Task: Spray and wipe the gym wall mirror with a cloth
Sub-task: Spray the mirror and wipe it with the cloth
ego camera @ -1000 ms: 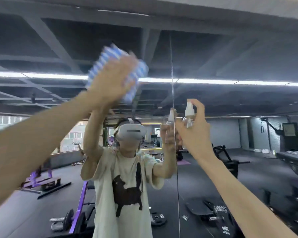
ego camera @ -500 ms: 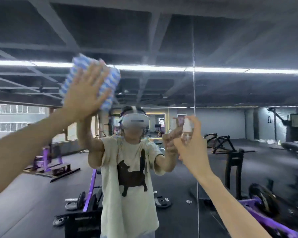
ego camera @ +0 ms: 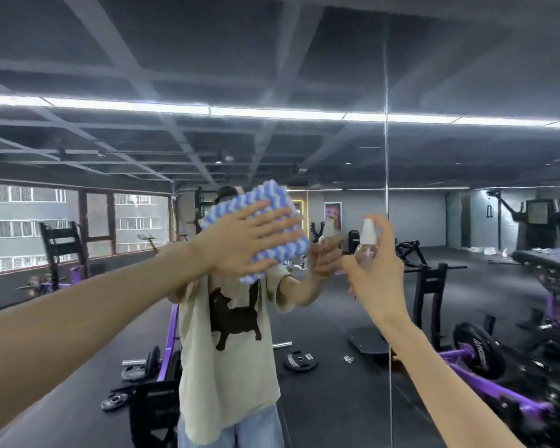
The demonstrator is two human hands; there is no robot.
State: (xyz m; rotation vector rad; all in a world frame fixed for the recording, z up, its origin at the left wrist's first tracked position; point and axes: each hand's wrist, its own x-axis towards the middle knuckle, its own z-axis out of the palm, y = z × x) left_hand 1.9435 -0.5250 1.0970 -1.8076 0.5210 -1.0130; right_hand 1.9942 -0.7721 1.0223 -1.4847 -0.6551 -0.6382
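1. The left hand (ego camera: 240,244), fingers straight and spread, presses a blue-and-white cloth (ego camera: 282,202) flat against the mirror (ego camera: 304,59), left of its seam (ego camera: 386,156).
2. The right hand (ego camera: 379,279) curls round a small clear bottle (ego camera: 367,247) just left of the seam, one finger over the pump.
3. The step looks like wiping. The next move likely calls for sweeping the cloth toward the seam, or a fresh spray.

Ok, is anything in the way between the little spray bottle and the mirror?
Nothing visible. The right hand holds the small clear spray bottle with a white nozzle before the gym wall mirror near its vertical seam; the blue-and-white wavy-striped cloth, under the left hand, lies off to the left.
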